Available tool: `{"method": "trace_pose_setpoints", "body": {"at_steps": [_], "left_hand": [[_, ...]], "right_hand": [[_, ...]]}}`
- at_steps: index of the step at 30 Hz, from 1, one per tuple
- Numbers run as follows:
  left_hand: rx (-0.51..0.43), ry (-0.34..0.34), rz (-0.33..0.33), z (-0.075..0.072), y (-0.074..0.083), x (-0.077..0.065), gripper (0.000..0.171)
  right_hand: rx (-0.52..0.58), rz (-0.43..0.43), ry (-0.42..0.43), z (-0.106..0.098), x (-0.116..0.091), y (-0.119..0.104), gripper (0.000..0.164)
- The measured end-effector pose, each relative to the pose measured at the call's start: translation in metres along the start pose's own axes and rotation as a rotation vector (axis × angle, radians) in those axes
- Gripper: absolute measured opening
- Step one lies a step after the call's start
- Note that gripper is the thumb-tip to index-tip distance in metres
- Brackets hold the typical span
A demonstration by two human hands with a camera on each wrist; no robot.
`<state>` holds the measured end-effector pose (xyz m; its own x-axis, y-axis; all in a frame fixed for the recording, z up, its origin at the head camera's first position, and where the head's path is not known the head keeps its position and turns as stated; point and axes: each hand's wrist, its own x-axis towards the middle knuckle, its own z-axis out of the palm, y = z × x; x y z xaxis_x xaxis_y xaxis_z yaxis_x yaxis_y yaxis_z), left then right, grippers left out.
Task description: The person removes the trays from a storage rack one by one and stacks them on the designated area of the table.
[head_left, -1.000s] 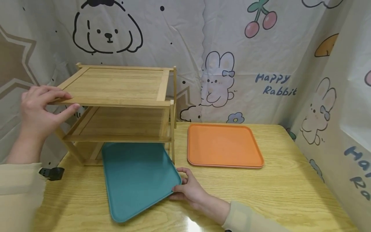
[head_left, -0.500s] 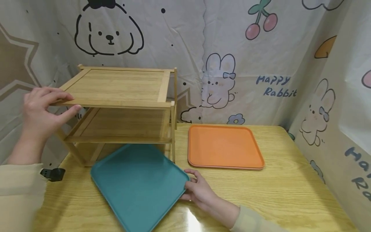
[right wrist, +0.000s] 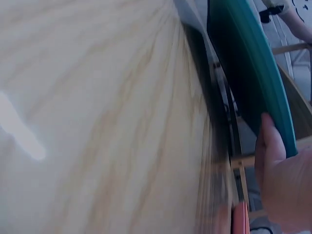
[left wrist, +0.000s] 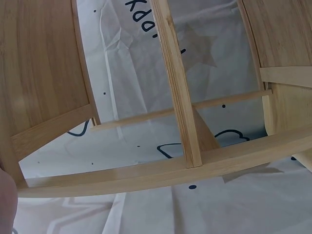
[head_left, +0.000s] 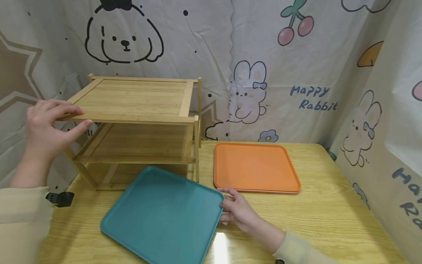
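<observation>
In the head view my right hand (head_left: pixel 240 209) pinches the right corner of a teal tray (head_left: pixel 168 220). That tray is turned askew in front of the wooden rack (head_left: pixel 132 119), and the right wrist view shows it raised off the table. My left hand (head_left: pixel 49 128) grips the front left corner of the rack's top shelf, thumb below and fingers above. In the left wrist view the rack's side frame (left wrist: pixel 178 83) fills much of the picture, with only a bit of the hand (left wrist: pixel 6 202) at the edge.
An orange tray (head_left: pixel 255 167) lies to the right of the rack, with a pinkish rim showing just under it. The wood-grain table (head_left: pixel 323 220) runs to a printed cloth backdrop (head_left: pixel 211 47) at the back and sides.
The teal tray has come out from under the lower shelf toward the front right and turned, with my right hand holding its corner. My left hand stays on the rack.
</observation>
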<state>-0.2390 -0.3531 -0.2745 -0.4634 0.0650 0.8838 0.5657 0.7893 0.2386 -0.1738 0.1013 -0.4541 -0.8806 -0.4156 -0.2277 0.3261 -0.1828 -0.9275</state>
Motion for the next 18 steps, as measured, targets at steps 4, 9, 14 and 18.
{"method": "trace_pose_setpoints", "body": {"at_steps": [4, 9, 14, 18], "left_hand": [[0.005, -0.017, -0.013, -0.001, -0.001, -0.001, 0.057], [-0.014, -0.006, 0.000, 0.000, -0.001, -0.001, 0.063], [-0.025, -0.001, 0.016, -0.001, -0.001, 0.001, 0.068], [-0.023, 0.001, 0.006, -0.002, -0.001, 0.000, 0.065]], "right_hand": [[-0.012, -0.013, -0.046, -0.012, 0.000, -0.004, 0.048], [-0.030, -0.031, -0.089, -0.025, 0.000, -0.010, 0.047], [-0.047, -0.036, -0.136, -0.036, 0.000, -0.016, 0.049], [-0.057, -0.045, -0.188, -0.049, -0.002, -0.021, 0.050]]}}
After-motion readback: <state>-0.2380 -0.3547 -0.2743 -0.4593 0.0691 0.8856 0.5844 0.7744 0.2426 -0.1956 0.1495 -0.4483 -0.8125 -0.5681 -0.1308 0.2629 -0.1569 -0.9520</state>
